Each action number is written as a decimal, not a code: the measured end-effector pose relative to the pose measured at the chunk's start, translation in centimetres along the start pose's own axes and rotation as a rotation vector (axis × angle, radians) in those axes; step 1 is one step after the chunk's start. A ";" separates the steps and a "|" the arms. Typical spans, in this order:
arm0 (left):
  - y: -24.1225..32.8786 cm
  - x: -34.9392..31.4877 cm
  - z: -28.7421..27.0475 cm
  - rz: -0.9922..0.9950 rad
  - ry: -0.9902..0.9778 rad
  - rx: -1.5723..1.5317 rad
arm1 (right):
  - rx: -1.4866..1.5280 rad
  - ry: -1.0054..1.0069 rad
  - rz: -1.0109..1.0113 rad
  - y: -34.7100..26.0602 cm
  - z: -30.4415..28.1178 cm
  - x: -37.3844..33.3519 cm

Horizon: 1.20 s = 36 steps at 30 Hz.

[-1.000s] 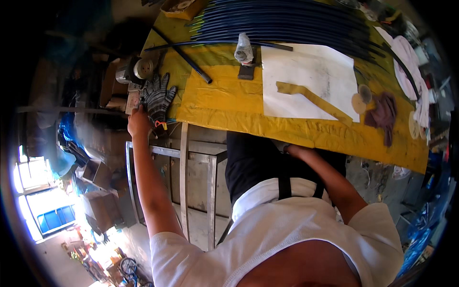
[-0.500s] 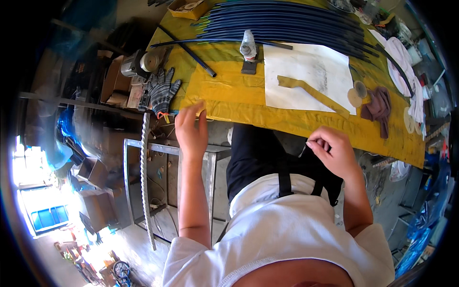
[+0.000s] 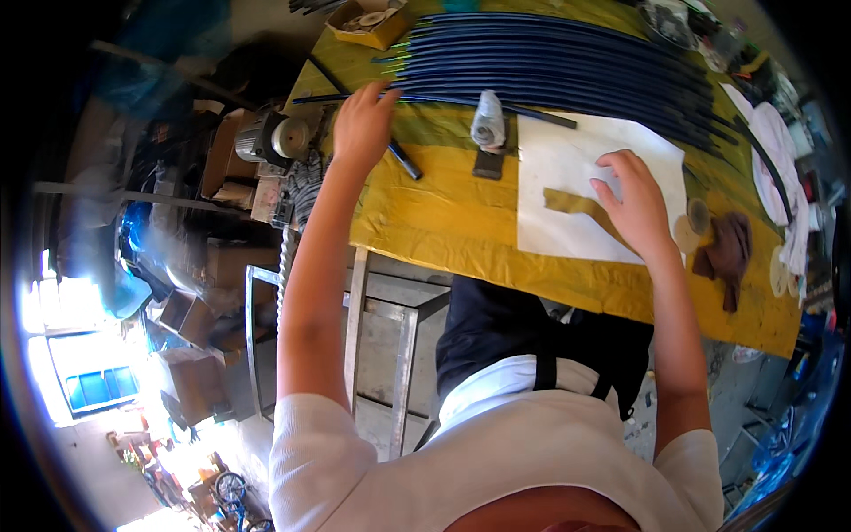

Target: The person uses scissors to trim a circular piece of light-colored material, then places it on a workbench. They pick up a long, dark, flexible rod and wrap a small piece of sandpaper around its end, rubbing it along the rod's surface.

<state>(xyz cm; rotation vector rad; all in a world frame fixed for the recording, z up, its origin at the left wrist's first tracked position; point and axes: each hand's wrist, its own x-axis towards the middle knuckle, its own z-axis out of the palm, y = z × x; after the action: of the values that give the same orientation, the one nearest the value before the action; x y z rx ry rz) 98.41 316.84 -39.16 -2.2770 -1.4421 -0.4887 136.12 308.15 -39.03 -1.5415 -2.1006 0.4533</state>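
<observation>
My left hand (image 3: 362, 129) reaches over the left part of the table, its fingers stretched out at a long thin dark rod (image 3: 443, 101). Whether the fingertips touch the rod is hard to make out. Beneath that hand, a shorter dark tube (image 3: 405, 161) lies crosswise, its middle hidden. My right hand (image 3: 634, 199) hovers above a white paper sheet (image 3: 567, 235), thumb and fingers apart with nothing between them. A brownish-yellow strip (image 3: 572, 202) rests on the sheet, partly covered by that hand. Left of the sheet stands a small clamp-like tool wrapped in grey (image 3: 487, 124).
Many dark blue rods (image 3: 550, 66) lie in a row at the back. A yellow box (image 3: 381, 31) sits at the far left corner. Round discs (image 3: 687, 232) and a brown cloth (image 3: 729, 253) are on the right. A motor (image 3: 261, 137) and a grey glove (image 3: 306, 182) are beyond the left edge.
Both hands have moved forward over the table, the left to the thin rod and the right above the paper. My right hand's curled fingers have spread. The view has shifted slightly.
</observation>
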 end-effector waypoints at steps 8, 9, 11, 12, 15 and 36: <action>-1.9 3.5 4.7 0.234 -0.114 0.029 | 0.258 0.127 0.095 1.3 2.1 4.3; -1.5 3.9 3.9 0.248 -0.094 -0.018 | 0.358 0.175 0.125 2.2 2.1 4.6; -1.1 4.8 2.1 0.271 -0.016 -0.083 | 0.575 0.211 0.131 1.3 0.8 5.7; -1.2 5.2 1.8 0.250 -0.001 -0.097 | 0.663 0.202 0.134 0.7 0.1 6.0; -1.7 5.9 1.7 0.149 -0.053 -0.162 | 0.366 0.079 0.054 1.1 -0.3 6.5; 1.2 10.1 -4.2 0.263 0.236 0.029 | 0.665 0.234 0.174 3.3 -4.6 5.3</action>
<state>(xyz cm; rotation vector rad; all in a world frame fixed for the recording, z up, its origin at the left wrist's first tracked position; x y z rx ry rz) 103.31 322.01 -30.84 -2.2544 -1.0131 -0.6234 140.05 314.04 -35.94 -1.2952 -1.4336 0.8796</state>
